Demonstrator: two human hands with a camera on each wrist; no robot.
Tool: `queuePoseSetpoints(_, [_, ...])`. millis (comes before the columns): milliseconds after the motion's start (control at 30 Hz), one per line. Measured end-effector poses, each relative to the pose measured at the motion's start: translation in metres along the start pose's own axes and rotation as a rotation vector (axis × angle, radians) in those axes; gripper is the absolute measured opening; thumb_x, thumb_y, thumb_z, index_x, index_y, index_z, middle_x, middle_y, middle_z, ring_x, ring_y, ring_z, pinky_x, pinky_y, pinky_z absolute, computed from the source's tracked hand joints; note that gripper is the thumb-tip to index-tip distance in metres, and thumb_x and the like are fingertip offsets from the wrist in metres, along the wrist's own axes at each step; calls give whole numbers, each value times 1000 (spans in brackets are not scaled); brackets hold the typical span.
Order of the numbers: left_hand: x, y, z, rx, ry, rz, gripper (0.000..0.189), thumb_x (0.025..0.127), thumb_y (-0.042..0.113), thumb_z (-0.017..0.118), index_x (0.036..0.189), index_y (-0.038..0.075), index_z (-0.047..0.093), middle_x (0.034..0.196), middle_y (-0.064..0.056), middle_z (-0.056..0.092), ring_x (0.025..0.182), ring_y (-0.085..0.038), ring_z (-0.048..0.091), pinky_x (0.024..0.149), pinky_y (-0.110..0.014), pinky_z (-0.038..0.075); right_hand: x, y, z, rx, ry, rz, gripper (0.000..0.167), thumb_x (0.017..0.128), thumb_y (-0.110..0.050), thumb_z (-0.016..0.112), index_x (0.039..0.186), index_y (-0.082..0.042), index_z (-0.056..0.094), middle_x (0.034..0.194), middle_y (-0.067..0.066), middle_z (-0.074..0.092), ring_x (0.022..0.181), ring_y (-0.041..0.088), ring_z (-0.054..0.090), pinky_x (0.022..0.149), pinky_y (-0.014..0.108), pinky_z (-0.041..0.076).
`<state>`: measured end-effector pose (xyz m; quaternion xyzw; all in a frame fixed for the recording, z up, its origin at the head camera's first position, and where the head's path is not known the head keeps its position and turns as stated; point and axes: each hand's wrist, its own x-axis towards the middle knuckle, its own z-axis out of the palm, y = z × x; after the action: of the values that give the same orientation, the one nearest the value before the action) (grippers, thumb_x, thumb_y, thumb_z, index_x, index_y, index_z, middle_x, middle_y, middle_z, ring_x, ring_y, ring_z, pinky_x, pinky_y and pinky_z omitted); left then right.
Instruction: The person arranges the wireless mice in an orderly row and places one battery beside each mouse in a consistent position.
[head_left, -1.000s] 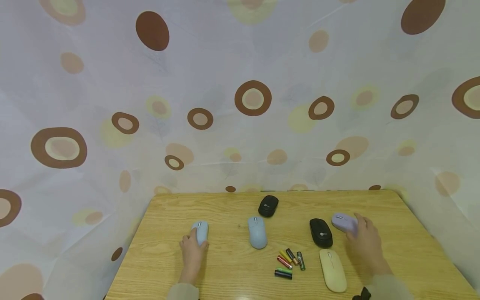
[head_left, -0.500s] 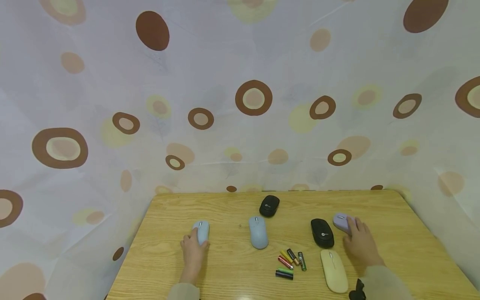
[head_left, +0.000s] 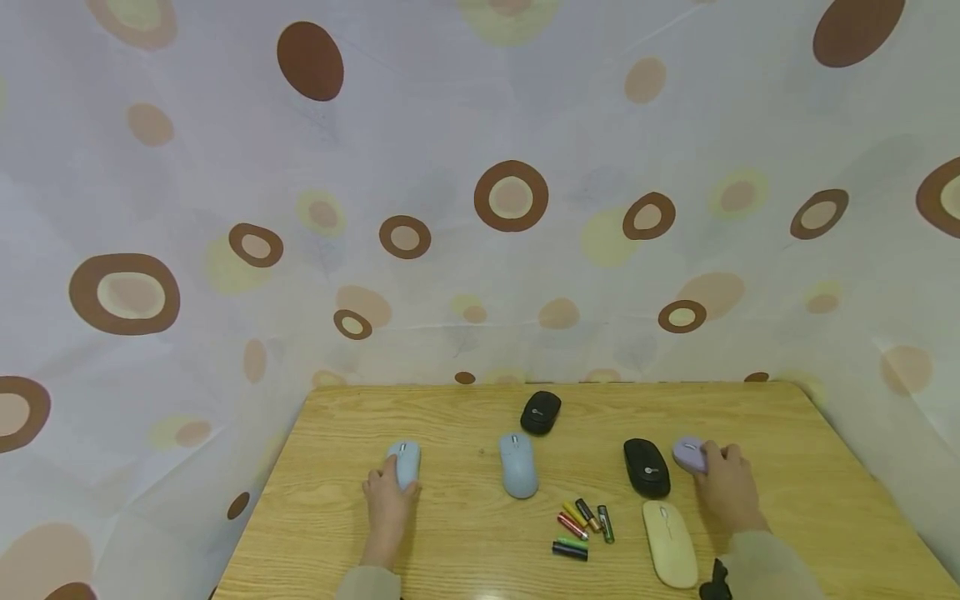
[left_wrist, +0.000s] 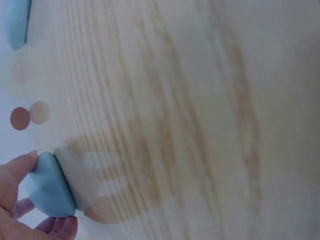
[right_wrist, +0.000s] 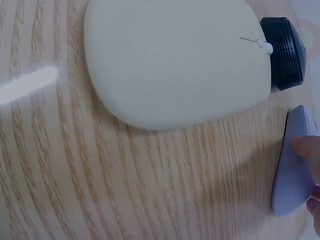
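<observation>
At the left of the table, my left hand (head_left: 387,497) grips a light blue computer mouse (head_left: 406,463), thumb on one side and fingers on the other. In the left wrist view that mouse (left_wrist: 51,186) sits on the tabletop between the thumb and fingertips. On the right side, my right hand (head_left: 726,487) holds a lilac mouse (head_left: 688,454); the palm and fingers hide its rear part in the head view. The right wrist view shows the thumb pressed against the side of the lilac mouse (right_wrist: 294,172), the other fingers partly out of frame.
A second light blue mouse (head_left: 518,465) and a black mouse (head_left: 541,412) lie mid-table. Another black mouse (head_left: 647,468) and a cream-yellow mouse (head_left: 670,543) are beside my right hand. Several loose batteries (head_left: 585,517) lie left of the yellow mouse. A spotted sheet (head_left: 510,275) borders the wooden table (head_left: 450,533).
My right hand has shifted over the lilac mouse, covering more of it, and the mouse sits slightly differently. My left hand keeps its hold on the light blue mouse. The view moves slightly.
</observation>
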<state>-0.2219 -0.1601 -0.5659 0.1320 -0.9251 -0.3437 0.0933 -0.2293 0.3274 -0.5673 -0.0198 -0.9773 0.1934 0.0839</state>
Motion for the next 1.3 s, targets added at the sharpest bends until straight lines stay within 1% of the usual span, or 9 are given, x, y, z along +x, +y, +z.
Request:
queuePoseSetpoints(300, [0, 1, 0, 1, -9, -12, 60, 78, 12, 71, 129, -4, 44, 107, -30, 45, 97, -40, 42, 76, -49, 45, -2, -1, -5, -62, -34, 2, 38, 81, -2, 63, 109, 10, 40, 100, 43, 45, 87, 55, 47, 70, 60, 41])
queuePoseSetpoints(567, [0, 0, 0, -8, -4, -8, 61, 78, 11, 71, 129, -5, 44, 106, -30, 45, 97, -39, 42, 76, -48, 44, -8, 2, -5, -22, 11, -12, 41, 81, -8, 64, 109, 11, 41, 91, 41, 45, 81, 52, 48, 67, 58, 41])
queuePoseSetpoints(667, [0, 0, 0, -8, -4, -6, 61, 78, 11, 71, 129, -5, 44, 106, -30, 45, 96, -39, 42, 76, -48, 45, -9, 2, -6, 19, 7, 19, 46, 82, -10, 63, 112, 14, 38, 90, 41, 43, 80, 50, 48, 66, 57, 41])
queuePoseSetpoints(767, [0, 0, 0, -8, -6, -11, 61, 78, 12, 71, 129, -4, 44, 107, -30, 45, 97, -39, 42, 76, -48, 45, -12, 0, -7, 66, -8, 93, 55, 85, -16, 61, 120, 16, 33, 97, 43, 38, 86, 52, 44, 66, 56, 41])
queuePoseSetpoints(867, [0, 0, 0, -7, -8, -17, 61, 78, 12, 71, 130, -4, 44, 107, -30, 45, 97, -39, 42, 77, -48, 45, -12, -5, -7, 94, 26, 169, 65, 86, -25, 59, 125, 18, 29, 102, 43, 33, 91, 53, 38, 67, 56, 39])
queuePoseSetpoints(1000, [1, 0, 1, -10, -3, -20, 61, 77, 11, 72, 129, -4, 44, 107, -29, 45, 97, -39, 42, 77, -48, 44, -9, -19, -10, 117, 91, 224, 67, 85, -31, 58, 118, 23, 35, 99, 37, 33, 90, 48, 35, 68, 53, 36])
queuePoseSetpoints(1067, [1, 0, 1, -11, -2, -21, 61, 77, 11, 72, 129, -4, 44, 107, -29, 45, 97, -39, 42, 76, -48, 44, -8, -30, -13, 126, 100, 241, 69, 83, -33, 59, 115, 25, 38, 98, 36, 34, 89, 46, 34, 68, 51, 35])
queuePoseSetpoints(1200, [1, 0, 1, -17, -4, -19, 61, 77, 10, 71, 129, -4, 44, 107, -29, 45, 97, -39, 42, 76, -48, 44, -8, -60, -19, 147, 56, 261, 74, 81, -36, 61, 117, 25, 38, 100, 36, 36, 91, 47, 34, 69, 50, 35])
queuePoseSetpoints(1300, [1, 0, 1, -21, -7, -17, 61, 78, 11, 71, 130, -4, 44, 107, -30, 45, 97, -39, 42, 76, -48, 44, -11, -88, -24, 155, -9, 249, 76, 80, -38, 62, 118, 24, 38, 102, 37, 39, 92, 47, 38, 71, 51, 37])
